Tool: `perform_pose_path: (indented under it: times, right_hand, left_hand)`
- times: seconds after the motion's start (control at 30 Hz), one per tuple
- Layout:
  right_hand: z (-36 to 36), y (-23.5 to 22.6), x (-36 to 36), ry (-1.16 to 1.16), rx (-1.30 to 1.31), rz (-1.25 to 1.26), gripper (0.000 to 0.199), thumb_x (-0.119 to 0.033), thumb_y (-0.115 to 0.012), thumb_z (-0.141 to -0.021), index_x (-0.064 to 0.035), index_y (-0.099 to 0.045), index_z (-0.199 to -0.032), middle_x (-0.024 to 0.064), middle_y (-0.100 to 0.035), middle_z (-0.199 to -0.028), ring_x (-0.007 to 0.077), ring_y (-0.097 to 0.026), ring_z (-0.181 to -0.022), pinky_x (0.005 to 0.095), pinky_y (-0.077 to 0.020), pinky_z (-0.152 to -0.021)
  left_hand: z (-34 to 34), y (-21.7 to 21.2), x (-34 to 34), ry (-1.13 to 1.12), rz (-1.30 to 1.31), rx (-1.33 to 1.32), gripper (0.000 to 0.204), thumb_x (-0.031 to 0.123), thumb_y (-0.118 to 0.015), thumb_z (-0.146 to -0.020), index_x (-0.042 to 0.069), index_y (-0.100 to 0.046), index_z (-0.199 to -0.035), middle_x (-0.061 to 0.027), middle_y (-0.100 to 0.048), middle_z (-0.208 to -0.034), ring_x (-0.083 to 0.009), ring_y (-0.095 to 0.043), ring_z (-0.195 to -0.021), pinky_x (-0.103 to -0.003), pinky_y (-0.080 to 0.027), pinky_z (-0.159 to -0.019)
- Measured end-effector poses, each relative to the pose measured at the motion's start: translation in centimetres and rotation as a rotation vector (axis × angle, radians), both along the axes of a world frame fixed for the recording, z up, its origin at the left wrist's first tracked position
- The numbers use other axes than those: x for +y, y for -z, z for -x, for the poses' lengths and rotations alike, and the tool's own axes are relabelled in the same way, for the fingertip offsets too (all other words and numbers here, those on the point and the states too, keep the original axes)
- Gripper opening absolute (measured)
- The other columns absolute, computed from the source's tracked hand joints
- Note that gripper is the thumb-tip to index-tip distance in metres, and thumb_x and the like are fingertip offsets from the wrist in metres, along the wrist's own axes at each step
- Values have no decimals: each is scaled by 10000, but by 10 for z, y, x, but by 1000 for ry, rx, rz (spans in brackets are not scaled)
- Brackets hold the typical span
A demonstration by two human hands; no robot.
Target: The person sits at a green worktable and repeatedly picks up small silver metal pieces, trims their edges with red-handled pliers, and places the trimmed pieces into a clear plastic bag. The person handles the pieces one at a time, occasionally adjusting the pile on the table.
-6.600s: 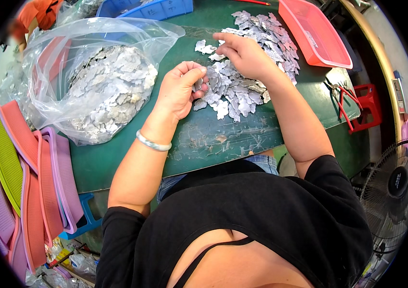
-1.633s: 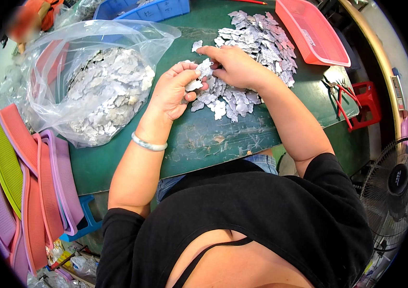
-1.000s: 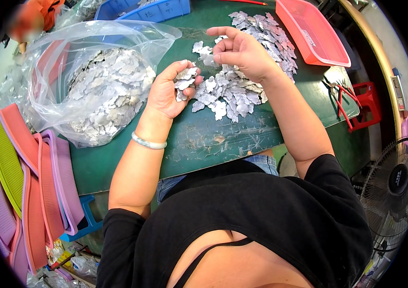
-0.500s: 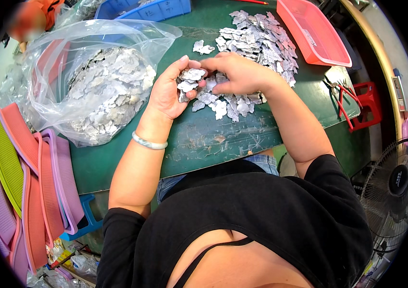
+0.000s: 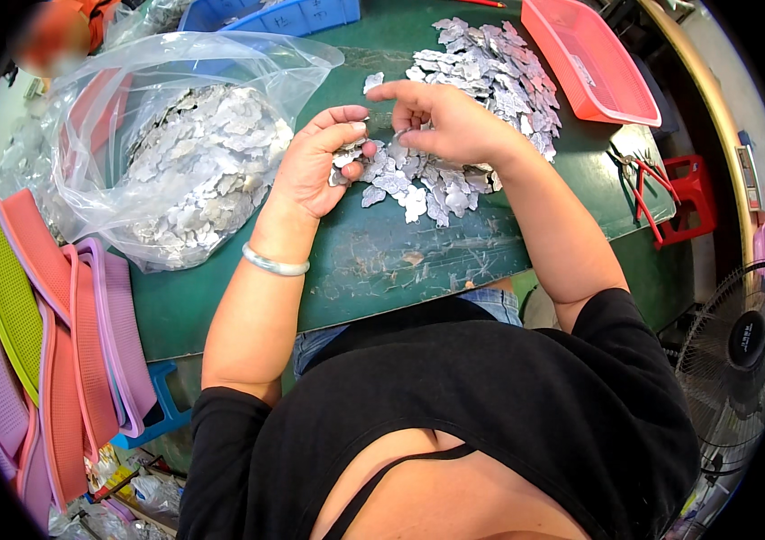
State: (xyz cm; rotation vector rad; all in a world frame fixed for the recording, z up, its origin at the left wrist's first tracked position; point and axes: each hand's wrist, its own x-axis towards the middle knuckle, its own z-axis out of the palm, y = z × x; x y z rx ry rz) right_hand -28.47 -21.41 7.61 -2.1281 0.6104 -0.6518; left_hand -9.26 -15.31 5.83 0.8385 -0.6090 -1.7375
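My left hand (image 5: 315, 166), with a pale bangle at its wrist, is closed round several flat, wavy-edged silver metal pieces (image 5: 344, 158). Its thumb and fingertips press on them. Just to the right, my right hand (image 5: 450, 124) hovers over loose pieces, index finger stretched to the left and the other fingers bent. I make out nothing held in it, though its palm side is partly hidden. A big heap of the same metal pieces (image 5: 499, 76) spreads beyond and beneath the right hand. One lone metal piece (image 5: 373, 82) lies by the index fingertip.
On the green table (image 5: 382, 270), a clear plastic bag (image 5: 85, 193) full of pieces stands at left. A blue bin (image 5: 310, 18) is at the back, a pink basket (image 5: 594, 67) at back right. Red-handled pliers (image 5: 639, 184) lie at right. Stacked coloured baskets (image 5: 58, 333) and a fan (image 5: 742, 342) flank me.
My left fingers and thumb have closed further over the metal pieces. My right hand has drawn slightly away from the left one, and its index finger has straightened out.
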Motion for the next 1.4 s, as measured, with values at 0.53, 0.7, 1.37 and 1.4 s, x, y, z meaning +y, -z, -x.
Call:
perform_pose_path:
  times: [0.53,0.7,1.37,1.4]
  right_hand:
    - [-1,-14,6,-93,-300,-178,541,107,-525,-744,-26,-431,-1261,66,-613,-923,127,-572,-888,268,-446,-817]
    - [4,-13,-2,-72,-246,-117,622,78,-544,-689,-86,-434,-1278,76,-594,-974,136,-553,-940,294,-427,-838]
    - [8,-12,-6,-151,302,288,490,-118,-655,-647,-64,-550,-1123,94,-611,-800,279,-586,-741,363,-467,-667]
    - [8,-8,-7,-148,253,273,471,-101,-651,-654,-60,-558,-1113,92,-608,-781,282,-582,-727,361,-463,-664]
  left_hand:
    - [7,-8,5,190,-92,44,202,138,-519,-871,6,-491,-1022,-126,-561,-852,-156,-546,-648,-149,-374,-354]
    - [8,-6,4,72,-56,5,224,30,-565,-809,24,-499,-1023,-106,-565,-861,-147,-545,-670,-159,-381,-388]
    - [12,-71,36,-112,298,-567,204,17,-633,-732,29,-601,-933,-1,-575,-715,-23,-475,-531,-159,-347,-442]
    - [10,-85,41,-157,354,-621,202,24,-639,-731,33,-607,-930,9,-570,-704,-15,-462,-524,-156,-346,-447]
